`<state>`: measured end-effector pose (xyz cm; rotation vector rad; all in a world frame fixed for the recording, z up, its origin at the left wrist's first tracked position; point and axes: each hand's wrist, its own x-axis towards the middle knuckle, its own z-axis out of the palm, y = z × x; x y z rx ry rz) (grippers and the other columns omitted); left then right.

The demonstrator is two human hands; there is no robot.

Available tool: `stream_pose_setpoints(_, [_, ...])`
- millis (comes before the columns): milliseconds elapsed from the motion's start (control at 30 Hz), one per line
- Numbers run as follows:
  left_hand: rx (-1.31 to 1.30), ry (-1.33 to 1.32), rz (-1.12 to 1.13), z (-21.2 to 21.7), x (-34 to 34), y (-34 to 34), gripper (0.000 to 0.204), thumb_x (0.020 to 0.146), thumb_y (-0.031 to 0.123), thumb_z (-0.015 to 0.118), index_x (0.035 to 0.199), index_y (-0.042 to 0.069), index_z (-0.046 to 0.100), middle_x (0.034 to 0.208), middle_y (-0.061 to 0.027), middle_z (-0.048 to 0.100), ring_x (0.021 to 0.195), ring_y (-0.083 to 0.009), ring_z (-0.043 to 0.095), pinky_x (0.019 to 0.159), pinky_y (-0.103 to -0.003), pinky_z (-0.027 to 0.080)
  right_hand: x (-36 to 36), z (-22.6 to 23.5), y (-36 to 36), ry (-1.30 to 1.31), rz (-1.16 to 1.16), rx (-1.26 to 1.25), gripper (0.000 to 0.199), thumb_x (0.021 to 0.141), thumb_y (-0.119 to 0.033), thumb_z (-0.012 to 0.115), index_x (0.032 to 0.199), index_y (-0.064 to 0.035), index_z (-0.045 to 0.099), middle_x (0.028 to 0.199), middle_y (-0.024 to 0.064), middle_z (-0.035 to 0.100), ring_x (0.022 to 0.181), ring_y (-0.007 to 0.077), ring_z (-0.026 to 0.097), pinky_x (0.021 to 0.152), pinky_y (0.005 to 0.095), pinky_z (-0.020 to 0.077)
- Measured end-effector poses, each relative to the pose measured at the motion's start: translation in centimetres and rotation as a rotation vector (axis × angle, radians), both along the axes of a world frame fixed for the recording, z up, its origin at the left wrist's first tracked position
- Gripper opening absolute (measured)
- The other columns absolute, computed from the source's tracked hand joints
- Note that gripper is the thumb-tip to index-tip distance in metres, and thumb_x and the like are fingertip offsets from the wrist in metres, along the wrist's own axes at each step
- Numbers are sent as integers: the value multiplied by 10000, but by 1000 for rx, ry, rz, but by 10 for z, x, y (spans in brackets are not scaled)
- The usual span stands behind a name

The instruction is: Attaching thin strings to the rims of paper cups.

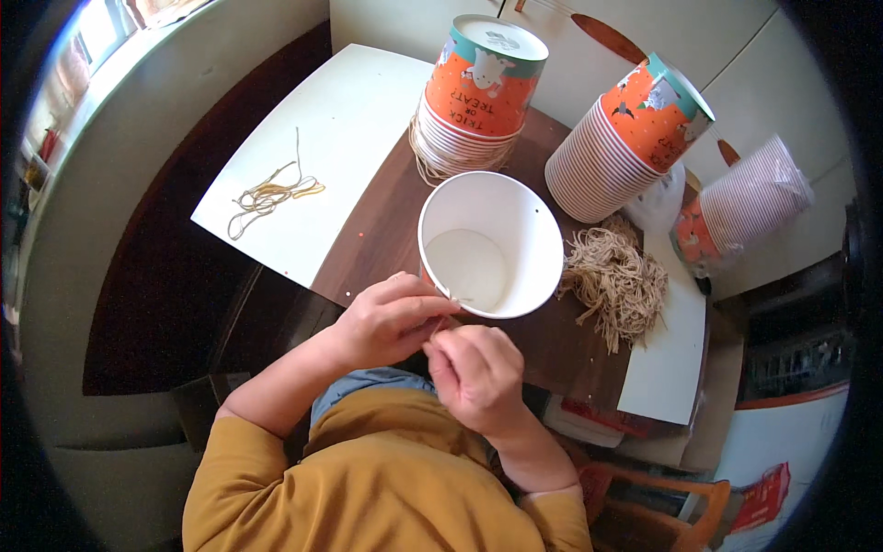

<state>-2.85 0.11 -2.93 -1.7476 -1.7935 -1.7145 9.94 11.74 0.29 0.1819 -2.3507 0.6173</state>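
Touching the mouth-up bucket, just ahead, at its near rim with curled left hand (nearer than curled right hand); cannot tell if pinching anything.

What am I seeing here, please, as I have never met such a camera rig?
There is no machine: these are a person's bare left hand and right hand. A wide fisheye camera worn on the head looks down, so straight edges bend. On the brown-and-white table stand an open tub, a left stack and a right stack of upturned tubs, and a wrapped stack farther right. Loose cord lies at left, a tangled cord heap at right. The left hand touches the open tub's near rim; the right hand is close beside it. Whether they pinch anything is too hidden to tell.
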Motion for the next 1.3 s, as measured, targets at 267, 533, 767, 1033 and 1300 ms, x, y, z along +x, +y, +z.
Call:
stream_pose_setpoints(267, [50,423,41,-4,-12,-5,373,710,47,700,1075,-13,653,908,-89,623,671,-184,581,596,-314,443,12,25,20,-40,-34,-11,220,754,-141,693,959,-78,644,928,72,599,821,246,573,755,384,437])
stream_pose_setpoints(533, [51,404,52,4,-8,-7,296,704,30,713,993,11,655,911,-78,657,682,-179,596,600,-305,440,-8,19,30,-10,12,366,206,796,-108,604,995,-61,632,954,40,573,825,199,549,740,369,423])
stream_pose_setpoints(767, [58,369,365,1,17,-13,217,698,58,731,901,77,658,877,-19,691,734,-153,614,623,-303,410,3,-17,5,113,-164,276,156,809,-52,676,951,-20,622,895,76,581,674,194,549,567,327,412])
stream_pose_setpoints(1033, [55,373,412,1,17,-14,227,688,79,743,899,90,659,879,-8,690,747,-164,618,635,-311,382,-1,-18,-1,109,-237,122,264,783,-46,698,1035,-27,618,900,74,598,699,225,592,590,339,448])
stream_pose_setpoints(1300, [59,338,365,1,12,-15,214,698,65,730,898,86,658,878,-23,689,752,-168,618,640,-315,393,0,-19,0,42,-242,119,197,775,-2,702,954,-46,631,832,86,608,703,262,615,596,352,488])
